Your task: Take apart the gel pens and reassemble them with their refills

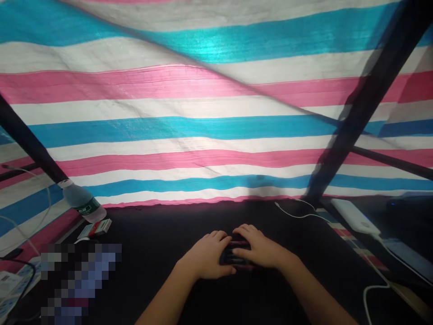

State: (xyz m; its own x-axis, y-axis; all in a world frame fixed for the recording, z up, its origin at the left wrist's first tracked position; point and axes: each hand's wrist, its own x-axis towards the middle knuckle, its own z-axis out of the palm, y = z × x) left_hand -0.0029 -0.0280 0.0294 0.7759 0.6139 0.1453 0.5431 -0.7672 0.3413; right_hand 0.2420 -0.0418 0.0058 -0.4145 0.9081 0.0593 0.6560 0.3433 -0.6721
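Observation:
A small dark object with reddish and grey streaks (237,258) rests on the black surface (162,253) in front of me. Its kind is hard to make out in the dim light. My left hand (210,256) is curved round its left side, thumb at the near edge and fingertips at the far edge. From the right, my right hand (257,247) grips it, with fingers bent over the far side and the thumb lying across its top. Both hands hide much of the object.
On the left stand a bottle with a green label (84,205), a small box (98,229) and a power strip (20,284). A white power bank (355,216) with a cable (372,289) lies on the right. Dark poles (358,108) and a striped sheet (189,131) enclose the space.

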